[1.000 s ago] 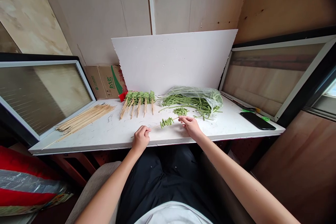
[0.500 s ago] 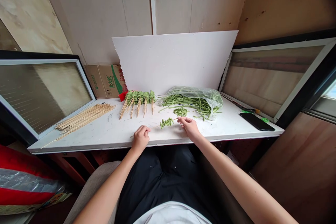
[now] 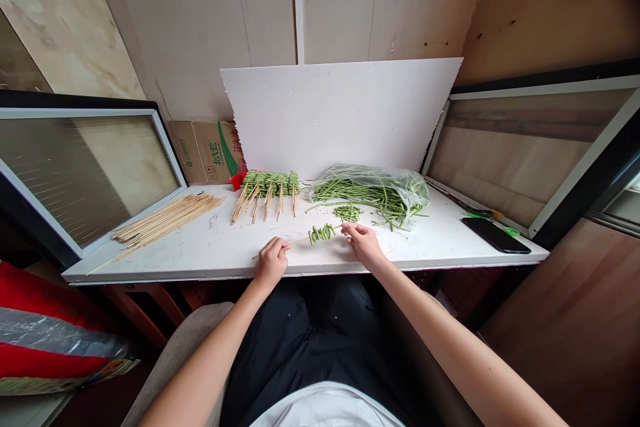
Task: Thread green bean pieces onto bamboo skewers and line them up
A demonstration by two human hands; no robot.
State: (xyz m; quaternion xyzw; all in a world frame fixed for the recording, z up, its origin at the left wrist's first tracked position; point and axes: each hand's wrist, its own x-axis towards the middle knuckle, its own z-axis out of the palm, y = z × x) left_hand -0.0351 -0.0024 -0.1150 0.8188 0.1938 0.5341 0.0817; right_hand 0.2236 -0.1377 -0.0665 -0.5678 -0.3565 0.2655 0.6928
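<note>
A thin bamboo skewer [image 3: 300, 240] runs between my two hands, low over the front of the white table [image 3: 210, 257]. Pieces of green bean [image 3: 321, 233] are threaded side by side on it, toward its right end. My left hand [image 3: 273, 260] is closed around the skewer's left part. With thumb and fingertips, my right hand [image 3: 361, 240] pinches near the right end; whether a bean piece is in that pinch is too small to tell. Just beyond the right hand lies a small pile of cut bean pieces [image 3: 349, 213].
Filled skewers [image 3: 270, 183] are stacked at the back, left of a clear plastic bag [image 3: 400, 180] of long green beans [image 3: 345, 188]. Bare bamboo skewers [image 3: 167, 219] lie at the left. A black phone [image 3: 495, 235] rests on the right. A white board [image 3: 340, 117] stands behind.
The whole view has shifted slightly, so things appear a little farther right. Both hands keep their hold on the skewer, with the bean pieces in about the same place on it.
</note>
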